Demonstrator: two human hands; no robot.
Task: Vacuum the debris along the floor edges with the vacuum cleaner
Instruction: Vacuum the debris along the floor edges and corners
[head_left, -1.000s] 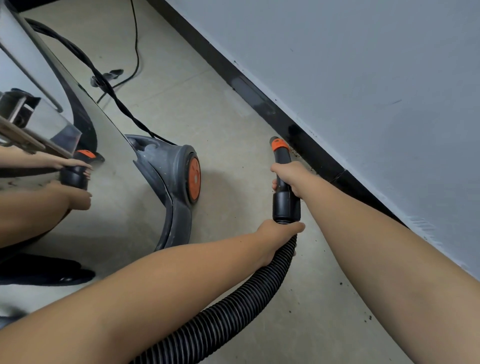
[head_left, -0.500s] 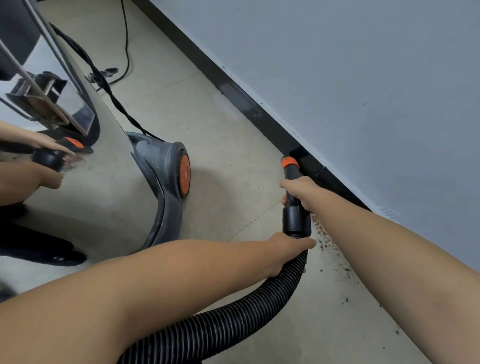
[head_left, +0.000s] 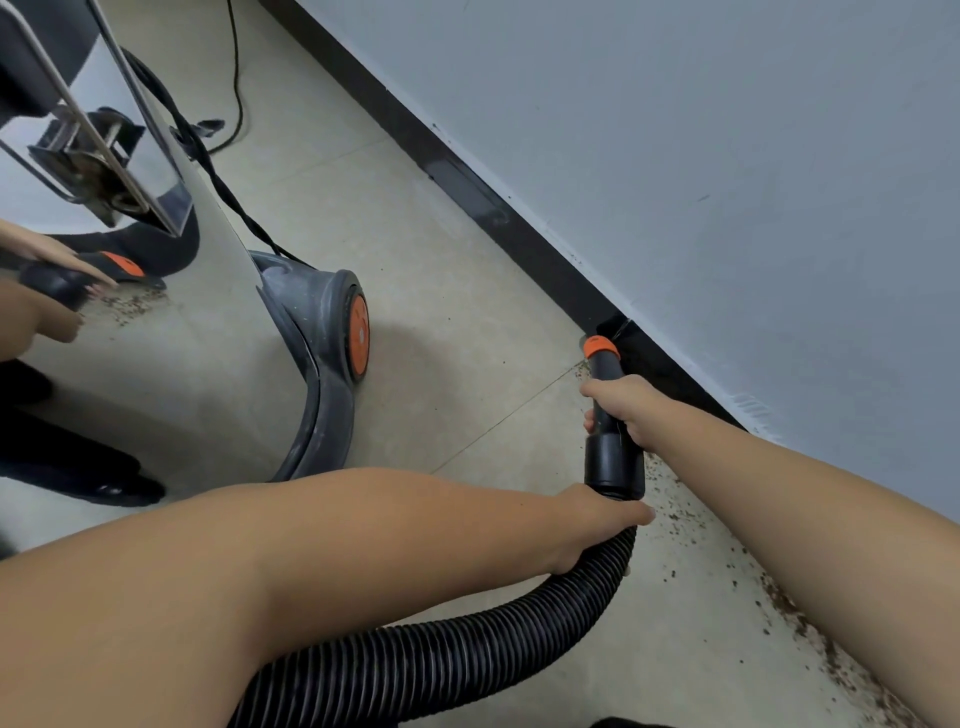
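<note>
A black vacuum nozzle (head_left: 604, 371) with an orange ring at its tip points at the black baseboard (head_left: 550, 270). My right hand (head_left: 618, 408) grips the nozzle just behind the tip. My left hand (head_left: 592, 525) grips the ribbed black hose (head_left: 467, 660) where it joins the nozzle's cuff. Brown debris (head_left: 675, 514) lies scattered on the beige floor along the baseboard, between the nozzle and the lower right corner. The vacuum's shiny steel drum (head_left: 171, 374) stands at the left on a grey base with an orange-hubbed wheel (head_left: 357, 332).
A grey wall (head_left: 701, 156) runs diagonally along the right. A black power cord (head_left: 236, 93) trails across the floor at the top, behind the drum. The drum mirrors my hands and the debris. A dark shoe tip (head_left: 631, 722) shows at the bottom edge.
The nozzle has drawn back along the baseboard towards me, and the view has shifted with it. More scattered debris now shows on the floor by the wall beside my right forearm.
</note>
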